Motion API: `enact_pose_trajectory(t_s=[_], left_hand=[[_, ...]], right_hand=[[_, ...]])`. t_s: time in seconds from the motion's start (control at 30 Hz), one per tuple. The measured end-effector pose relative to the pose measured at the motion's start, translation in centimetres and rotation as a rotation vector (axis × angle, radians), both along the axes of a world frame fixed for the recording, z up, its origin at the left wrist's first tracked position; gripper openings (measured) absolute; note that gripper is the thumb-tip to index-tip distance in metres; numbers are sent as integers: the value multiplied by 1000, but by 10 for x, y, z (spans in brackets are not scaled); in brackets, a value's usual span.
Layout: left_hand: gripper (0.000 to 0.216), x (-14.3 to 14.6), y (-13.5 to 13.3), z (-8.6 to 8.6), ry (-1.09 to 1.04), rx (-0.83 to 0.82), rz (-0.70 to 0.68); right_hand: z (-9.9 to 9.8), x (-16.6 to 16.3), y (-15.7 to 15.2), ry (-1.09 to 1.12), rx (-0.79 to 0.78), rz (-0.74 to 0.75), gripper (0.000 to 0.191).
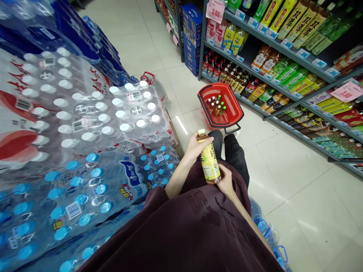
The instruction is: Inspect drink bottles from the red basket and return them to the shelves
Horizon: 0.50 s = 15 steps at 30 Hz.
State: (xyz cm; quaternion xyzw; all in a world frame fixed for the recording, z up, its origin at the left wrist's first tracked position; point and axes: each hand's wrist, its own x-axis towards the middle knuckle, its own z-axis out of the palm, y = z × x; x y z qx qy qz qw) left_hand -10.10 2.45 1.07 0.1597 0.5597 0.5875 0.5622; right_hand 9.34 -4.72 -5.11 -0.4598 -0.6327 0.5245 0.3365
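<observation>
I hold a yellow drink bottle with a yellow cap in front of my body. My left hand is wrapped round its upper part near the cap. My right hand grips its base from below. Just beyond the bottle, on the tiled floor, stands a red shopping basket with a black handle. Several small bottles stand inside it.
Shrink-wrapped packs of water bottles are stacked high on the left. Store shelves full of drinks with price tags run along the right. Blue boxes stand at the shelf end. Large water jugs sit by my right side.
</observation>
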Motion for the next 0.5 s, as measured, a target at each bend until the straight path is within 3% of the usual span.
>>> enact_pose_trajectory(t_s=[0.23,0.33,0.5], left_hand=[[51,-2,1,6,-247,51,80],[47,-2,1,8,-317,110,73],[47,-2,0,9,-392,230,8]], right_hand=[[-3,1,1,218,-79,-8,37],[3,0,2,317,-201,17,43],[12,-1,4,444,-539,283,64]])
